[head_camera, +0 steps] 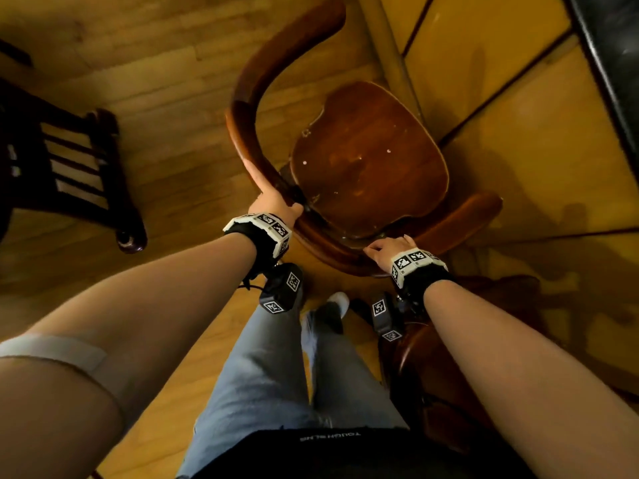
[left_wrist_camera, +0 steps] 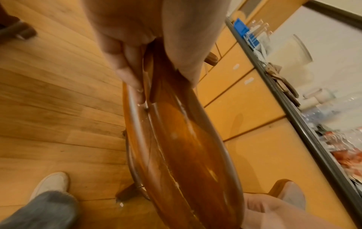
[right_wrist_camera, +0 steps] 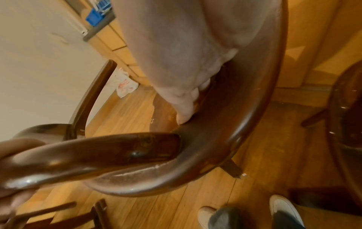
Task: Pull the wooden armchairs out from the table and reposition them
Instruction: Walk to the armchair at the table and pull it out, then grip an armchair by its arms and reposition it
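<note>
A brown wooden armchair [head_camera: 370,160] with a curved back-and-arm rail [head_camera: 249,108] stands on the floor in front of me, its seat facing away. My left hand [head_camera: 273,198] grips the rail on the chair's left side. In the left wrist view its fingers [left_wrist_camera: 127,72] and thumb wrap the rail [left_wrist_camera: 137,139]. My right hand [head_camera: 387,248] holds the near middle of the rail, and its fingers [right_wrist_camera: 186,99] curl over the inner edge of the rail [right_wrist_camera: 245,124].
A dark slatted chair [head_camera: 69,160] stands at the left. Another brown chair [head_camera: 432,375] is close by my right leg. Yellow cabinet fronts [head_camera: 501,98] under a dark countertop [head_camera: 608,63] run along the right. My feet [head_camera: 337,302] are just behind the armchair.
</note>
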Demonstrator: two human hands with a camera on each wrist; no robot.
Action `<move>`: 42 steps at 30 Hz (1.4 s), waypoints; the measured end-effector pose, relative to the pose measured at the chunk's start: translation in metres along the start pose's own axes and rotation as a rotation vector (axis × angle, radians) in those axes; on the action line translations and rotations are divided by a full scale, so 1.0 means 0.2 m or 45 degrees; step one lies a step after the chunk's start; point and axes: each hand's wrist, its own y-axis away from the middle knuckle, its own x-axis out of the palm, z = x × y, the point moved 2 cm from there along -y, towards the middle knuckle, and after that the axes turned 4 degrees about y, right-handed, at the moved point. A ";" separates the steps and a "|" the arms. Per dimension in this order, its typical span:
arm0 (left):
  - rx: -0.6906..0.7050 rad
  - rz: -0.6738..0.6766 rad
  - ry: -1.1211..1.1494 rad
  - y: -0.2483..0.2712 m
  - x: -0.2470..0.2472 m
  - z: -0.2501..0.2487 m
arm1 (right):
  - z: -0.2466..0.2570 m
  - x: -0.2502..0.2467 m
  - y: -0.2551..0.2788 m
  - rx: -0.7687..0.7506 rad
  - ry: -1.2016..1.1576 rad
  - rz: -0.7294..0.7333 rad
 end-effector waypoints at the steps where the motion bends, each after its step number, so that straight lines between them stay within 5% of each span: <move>1: 0.021 0.023 -0.020 0.01 0.03 -0.03 | -0.04 0.01 0.02 0.032 -0.012 0.017; 16: 0.245 0.220 -0.148 0.01 0.17 -0.24 | -0.20 0.10 0.09 0.247 -0.588 0.081; 23: 0.300 0.288 -0.094 -0.04 -0.08 -0.26 | -0.03 -0.29 0.08 0.036 -0.751 -0.272; 31: 0.157 0.123 -0.348 -0.53 -0.82 -0.15 | 0.79 -1.11 -0.07 -0.339 -0.597 -0.552; 42: 0.065 -0.051 -0.409 -1.24 -1.97 0.08 | 2.08 -1.71 -0.29 -0.497 -0.157 -0.216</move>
